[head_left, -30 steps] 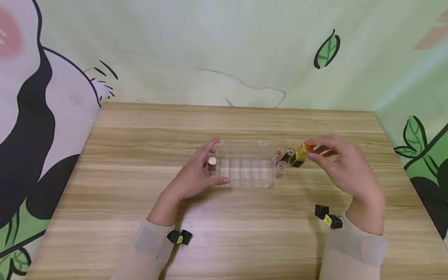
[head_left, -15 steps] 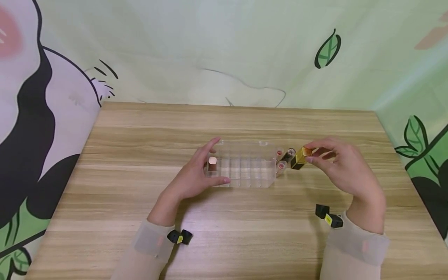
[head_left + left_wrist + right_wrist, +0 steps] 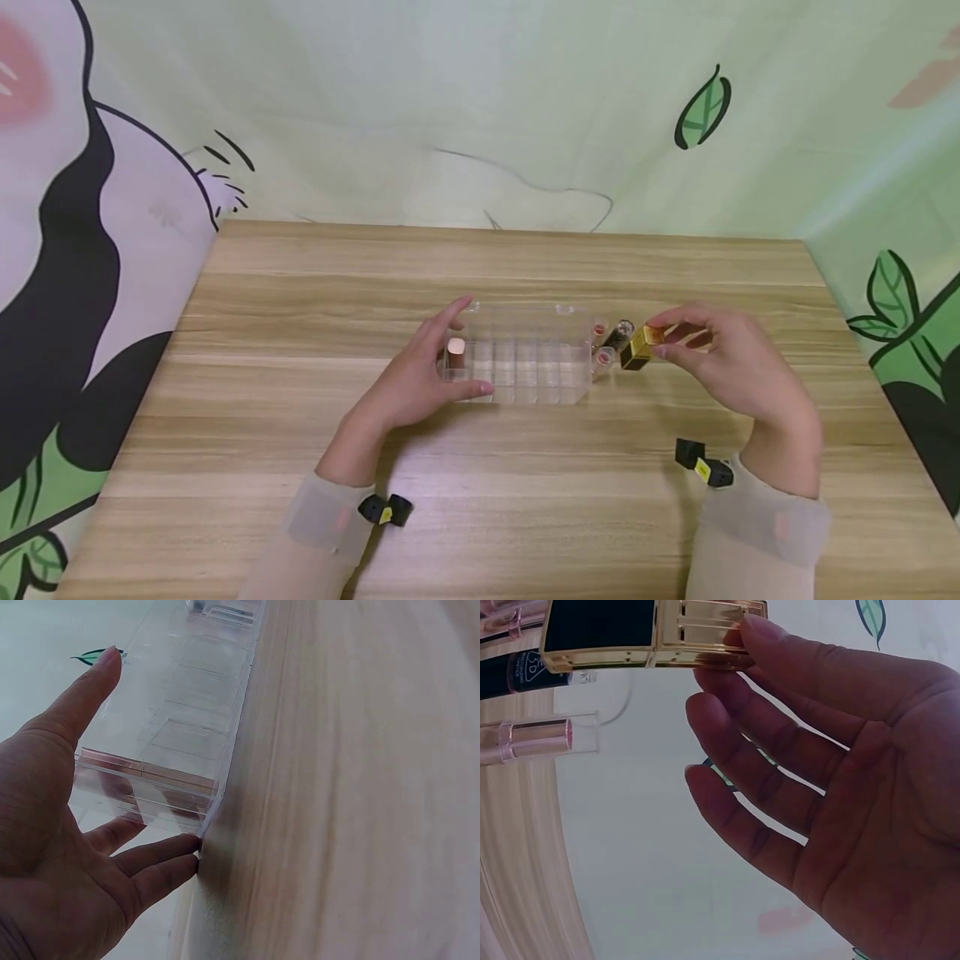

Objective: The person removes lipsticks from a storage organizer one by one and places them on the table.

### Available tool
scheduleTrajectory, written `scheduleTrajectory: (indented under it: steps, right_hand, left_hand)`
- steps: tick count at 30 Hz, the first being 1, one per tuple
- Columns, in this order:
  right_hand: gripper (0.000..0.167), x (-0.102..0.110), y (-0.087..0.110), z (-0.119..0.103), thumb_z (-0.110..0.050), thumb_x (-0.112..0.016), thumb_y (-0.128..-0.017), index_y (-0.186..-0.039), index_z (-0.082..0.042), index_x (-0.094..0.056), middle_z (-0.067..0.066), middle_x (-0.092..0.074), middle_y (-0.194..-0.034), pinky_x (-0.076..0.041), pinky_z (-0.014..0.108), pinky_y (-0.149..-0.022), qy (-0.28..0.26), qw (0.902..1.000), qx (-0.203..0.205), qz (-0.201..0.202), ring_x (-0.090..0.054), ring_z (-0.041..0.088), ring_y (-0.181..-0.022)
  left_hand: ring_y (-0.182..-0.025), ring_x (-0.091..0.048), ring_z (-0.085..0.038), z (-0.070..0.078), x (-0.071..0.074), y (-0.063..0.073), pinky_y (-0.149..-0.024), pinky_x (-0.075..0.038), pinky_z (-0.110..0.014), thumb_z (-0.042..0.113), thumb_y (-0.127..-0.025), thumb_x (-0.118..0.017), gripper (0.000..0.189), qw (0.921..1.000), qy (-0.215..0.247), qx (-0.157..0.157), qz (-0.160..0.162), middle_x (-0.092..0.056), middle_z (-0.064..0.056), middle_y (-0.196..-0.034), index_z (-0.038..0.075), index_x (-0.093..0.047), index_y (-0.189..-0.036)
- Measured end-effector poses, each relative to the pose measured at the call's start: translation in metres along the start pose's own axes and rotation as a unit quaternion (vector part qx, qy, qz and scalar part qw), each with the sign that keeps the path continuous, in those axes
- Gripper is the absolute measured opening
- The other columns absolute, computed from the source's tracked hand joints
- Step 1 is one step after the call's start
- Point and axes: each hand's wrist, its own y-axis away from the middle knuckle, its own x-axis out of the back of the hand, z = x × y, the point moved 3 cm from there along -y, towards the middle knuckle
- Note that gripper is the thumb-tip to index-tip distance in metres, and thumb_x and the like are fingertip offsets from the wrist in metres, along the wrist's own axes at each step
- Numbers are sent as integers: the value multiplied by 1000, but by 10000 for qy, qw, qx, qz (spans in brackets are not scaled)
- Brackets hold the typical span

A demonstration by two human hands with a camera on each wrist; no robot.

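Note:
My left hand (image 3: 408,379) holds the left end of a clear compartmented organizer (image 3: 540,393), its thumb along the near side and a finger at the far side. A copper-coloured lipstick (image 3: 455,354) stands in the leftmost compartment. To the right of the organizer, my right hand (image 3: 731,358) pinches the top end of a square gold-and-black lipstick (image 3: 637,352) between thumb and fingers. In the right wrist view the lipstick's gold end (image 3: 705,630) lies under the thumb, while the other fingers extend loosely. Whether its base touches the table is unclear.
A dark tube (image 3: 618,333) and two clear-topped lipsticks, one nearer (image 3: 603,360) and one farther (image 3: 599,331), stand between organizer and right hand. All rest on the wooden table (image 3: 510,500). A printed cloth (image 3: 360,108) hangs behind the table's far edge.
The right hand has shifted slightly toward the near side and left, and the gold-and-black lipstick's top has moved with it. The left hand and organizer stay in place.

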Motion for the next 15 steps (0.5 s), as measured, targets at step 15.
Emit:
scheduleTrajectory:
  steps: [15]
  right_hand:
    - [21, -4, -4, 7, -6, -77, -99, -120, -7, -77, 6, -76, -112, -54, 22, -84, -96, 9995, -138, -249, -69, 24, -100]
  left_hand:
    - [-125, -56, -27, 0, 0, 0, -107, -48, -58, 52, -80, -94, 116, 10000, 24, 23, 8, -47, -4, -153, 61, -14, -164]
